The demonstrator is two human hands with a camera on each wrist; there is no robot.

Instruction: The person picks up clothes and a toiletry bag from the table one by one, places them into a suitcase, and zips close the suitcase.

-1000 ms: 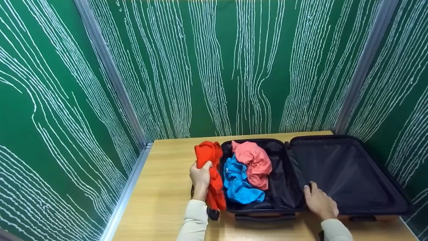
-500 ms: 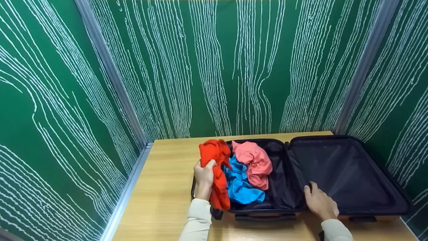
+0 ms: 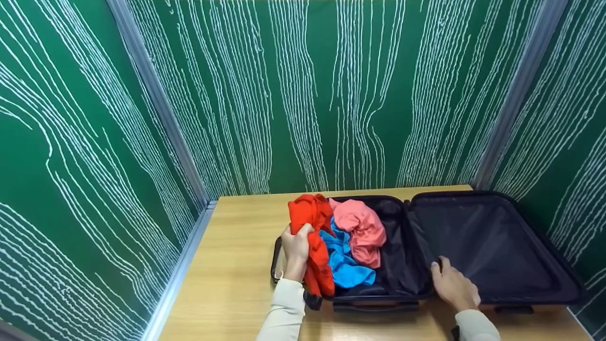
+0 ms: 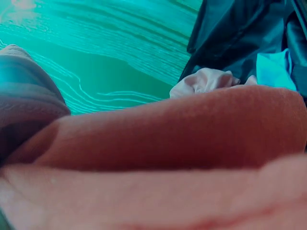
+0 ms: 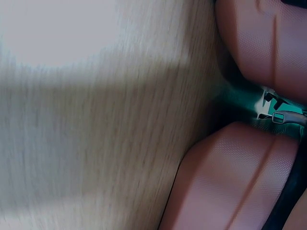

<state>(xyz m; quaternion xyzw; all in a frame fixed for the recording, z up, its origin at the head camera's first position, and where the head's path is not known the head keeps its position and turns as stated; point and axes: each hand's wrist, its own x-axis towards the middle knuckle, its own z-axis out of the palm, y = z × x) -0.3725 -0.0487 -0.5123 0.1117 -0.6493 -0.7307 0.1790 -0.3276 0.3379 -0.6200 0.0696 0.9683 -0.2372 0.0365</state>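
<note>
In the head view my left hand (image 3: 296, 244) grips a bunched red garment (image 3: 318, 265), which hangs over the left side of the open suitcase (image 3: 395, 277). A crumpled blue garment (image 3: 348, 270) and a pink one (image 3: 362, 227) lie in the suitcase's base. My right hand (image 3: 455, 286) holds the front edge of the suitcase where base and lid (image 3: 492, 246) meet, its thumb and index finger at the rim. Most of its other fingers are hidden. The left wrist view is largely filled by my left hand (image 4: 182, 139), with pink cloth (image 4: 204, 82) and blue cloth (image 4: 276, 69) beyond.
Left of the suitcase, a dark-rimmed object with a pale inside (image 3: 278, 263) is partly hidden by my left arm. The wooden table (image 3: 236, 255) meets green, white-lined walls (image 3: 326, 94). In the right wrist view, a zip pull (image 5: 288, 117) sits between the suitcase's textured shells (image 5: 240, 167).
My left hand has moved right with the red garment, from beside the suitcase to over its left edge, covering part of the blue garment. The right hand has stayed put.
</note>
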